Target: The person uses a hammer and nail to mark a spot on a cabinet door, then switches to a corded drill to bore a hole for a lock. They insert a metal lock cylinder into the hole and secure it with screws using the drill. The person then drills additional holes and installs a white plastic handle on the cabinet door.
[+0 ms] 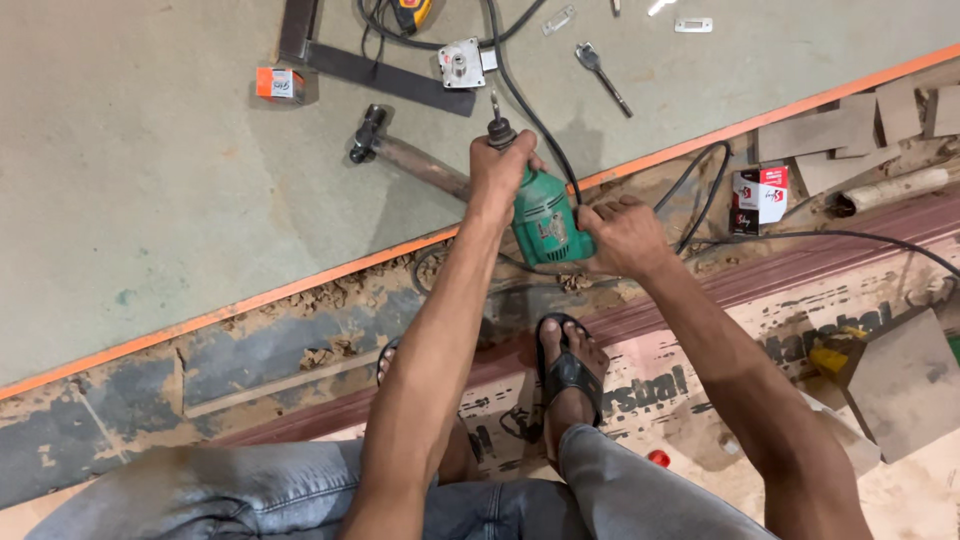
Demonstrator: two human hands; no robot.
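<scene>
A green plastic-bodied electric hand drill [545, 218] is held over the orange-edged rim of a large grey-green board, just past its near edge, where the bare, sawdust-strewn floor begins. Its body points away from the person, nose tilted up toward the board's far side. The dark metal chuck [500, 131] at the front carries a short bit [493, 104] that reaches out over the board. A black power cord [520, 95] runs from the drill's body across the board toward its far edge.
</scene>
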